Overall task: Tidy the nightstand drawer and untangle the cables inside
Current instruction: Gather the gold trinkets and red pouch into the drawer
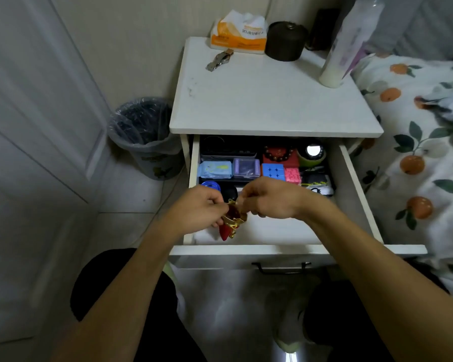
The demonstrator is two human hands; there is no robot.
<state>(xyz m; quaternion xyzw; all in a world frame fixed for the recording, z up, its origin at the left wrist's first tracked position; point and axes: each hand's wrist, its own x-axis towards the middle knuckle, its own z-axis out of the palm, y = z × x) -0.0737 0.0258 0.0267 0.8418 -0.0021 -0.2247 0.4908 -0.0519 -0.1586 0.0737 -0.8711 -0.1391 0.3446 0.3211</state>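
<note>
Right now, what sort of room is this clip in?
Most likely a bedroom: a white nightstand with its drawer pulled open stands beside a bed with fruit-print bedding, and a tissue pack sits on top.

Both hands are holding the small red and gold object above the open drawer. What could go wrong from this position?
1. The left hand and right hand only pinch the red and gold object at its top; it may slip and drop into the drawer.
2. The drawer is pulled far out, so leaning on its front may strain it.
3. The tall white bottle stands near the nightstand's edge; a bump might tip it.
</note>
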